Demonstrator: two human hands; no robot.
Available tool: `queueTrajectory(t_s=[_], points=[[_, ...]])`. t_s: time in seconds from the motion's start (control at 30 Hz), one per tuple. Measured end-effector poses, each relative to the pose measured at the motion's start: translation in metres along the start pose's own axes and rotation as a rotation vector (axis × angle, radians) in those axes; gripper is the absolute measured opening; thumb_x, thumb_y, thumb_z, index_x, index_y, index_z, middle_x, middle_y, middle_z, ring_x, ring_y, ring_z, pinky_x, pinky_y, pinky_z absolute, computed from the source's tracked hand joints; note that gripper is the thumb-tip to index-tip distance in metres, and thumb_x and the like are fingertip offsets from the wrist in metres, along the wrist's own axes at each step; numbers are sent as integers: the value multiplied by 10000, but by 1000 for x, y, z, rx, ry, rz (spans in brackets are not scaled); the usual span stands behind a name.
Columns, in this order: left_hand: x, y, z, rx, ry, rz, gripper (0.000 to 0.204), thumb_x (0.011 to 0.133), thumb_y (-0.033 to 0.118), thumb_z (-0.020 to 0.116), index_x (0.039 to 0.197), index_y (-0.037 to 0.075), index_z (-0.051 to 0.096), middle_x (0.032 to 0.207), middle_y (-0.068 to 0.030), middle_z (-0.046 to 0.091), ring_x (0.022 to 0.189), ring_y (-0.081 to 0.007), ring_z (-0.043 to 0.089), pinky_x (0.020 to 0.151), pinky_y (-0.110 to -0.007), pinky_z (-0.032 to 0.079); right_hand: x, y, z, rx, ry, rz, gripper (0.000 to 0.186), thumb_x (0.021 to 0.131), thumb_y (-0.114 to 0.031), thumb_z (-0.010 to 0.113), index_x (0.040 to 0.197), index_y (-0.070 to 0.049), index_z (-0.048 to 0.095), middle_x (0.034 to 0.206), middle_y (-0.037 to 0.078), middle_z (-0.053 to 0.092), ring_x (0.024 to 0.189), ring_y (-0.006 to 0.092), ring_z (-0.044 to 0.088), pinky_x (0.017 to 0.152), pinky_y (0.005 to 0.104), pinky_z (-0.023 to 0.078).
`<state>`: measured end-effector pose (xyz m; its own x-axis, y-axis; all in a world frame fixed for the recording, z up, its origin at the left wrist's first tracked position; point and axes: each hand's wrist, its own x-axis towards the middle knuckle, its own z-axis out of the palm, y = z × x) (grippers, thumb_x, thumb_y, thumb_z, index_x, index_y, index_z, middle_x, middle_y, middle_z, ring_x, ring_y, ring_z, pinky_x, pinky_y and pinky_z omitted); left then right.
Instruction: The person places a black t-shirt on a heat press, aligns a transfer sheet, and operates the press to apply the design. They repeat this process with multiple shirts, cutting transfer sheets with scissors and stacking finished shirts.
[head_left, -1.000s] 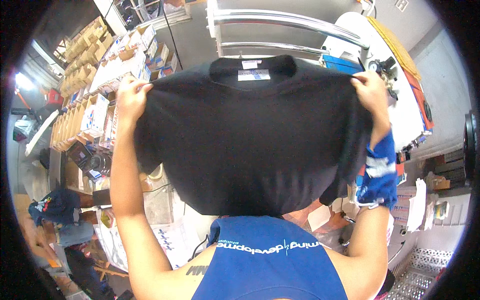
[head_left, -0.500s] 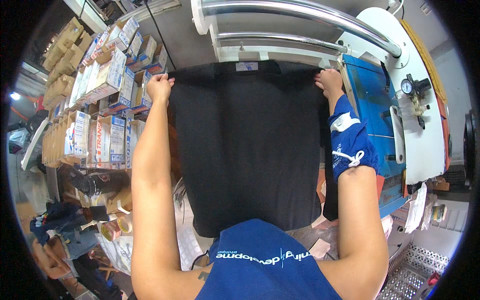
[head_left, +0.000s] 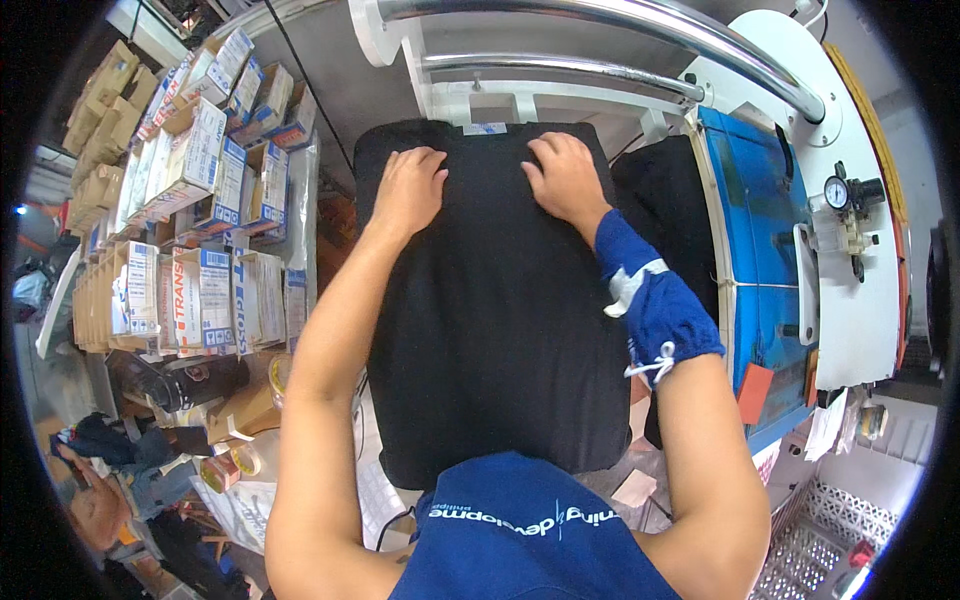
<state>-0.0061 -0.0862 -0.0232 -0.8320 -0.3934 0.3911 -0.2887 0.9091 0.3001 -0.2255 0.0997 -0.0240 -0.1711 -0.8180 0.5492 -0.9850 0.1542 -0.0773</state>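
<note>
A black T-shirt (head_left: 490, 320) is spread before me over a flat board-like base, its neckline with a pale label (head_left: 485, 128) at the far end. My left hand (head_left: 408, 188) rests on the cloth left of the label, fingers slightly bent and holding nothing. On the other side of the label, my right hand (head_left: 566, 178) lies on the shirt with thumb and fingers apart. A blue sleeve cover with a white tie (head_left: 655, 300) wraps my right forearm. The base under the shirt is hidden.
Heat-press bars (head_left: 600, 20) cross the far side, joined to a white panel with a pressure gauge (head_left: 838, 193). The blue press part (head_left: 760, 220) stands at right, with black cloth (head_left: 670, 210) beside it. Cardboard boxes (head_left: 200, 160) fill the left; a person's arm (head_left: 95, 490) shows at lower left.
Both hands have let go of the shirt's shoulder corners and moved inward onto its top. The shirt now lies flatter, its shoulders draped over the base's edges.
</note>
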Motion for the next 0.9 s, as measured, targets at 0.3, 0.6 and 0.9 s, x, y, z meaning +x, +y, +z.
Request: queueTrajectory(t_s=[0.3, 0.6, 0.9], points=[[-2, -113, -24, -509, -40, -1126, 392, 863, 357, 730, 955, -23, 759, 962, -255, 737, 912, -390, 723, 811, -434, 536, 10, 83, -4, 367, -148, 1508, 402, 764, -253, 689, 1082, -16, 758, 1129, 246, 720, 1087, 378, 684, 948, 370, 511], [7, -83, -19, 131, 235, -767, 264, 867, 300, 729, 928, 47, 772, 944, -188, 745, 900, -364, 711, 832, -455, 538, 17, 70, -13, 176, -138, 1237, 278, 865, -268, 655, 1028, -74, 770, 1129, 147, 738, 1113, 324, 679, 983, 448, 511], [40, 34, 30, 110, -56, -100, 146, 936, 187, 584, 964, 60, 651, 1008, -123, 688, 966, -362, 646, 826, -504, 501, 32, -46, 23, 21, -271, 292, 321, 922, -352, 636, 1055, -65, 694, 1102, 150, 666, 1078, 361, 610, 931, 511, 479]])
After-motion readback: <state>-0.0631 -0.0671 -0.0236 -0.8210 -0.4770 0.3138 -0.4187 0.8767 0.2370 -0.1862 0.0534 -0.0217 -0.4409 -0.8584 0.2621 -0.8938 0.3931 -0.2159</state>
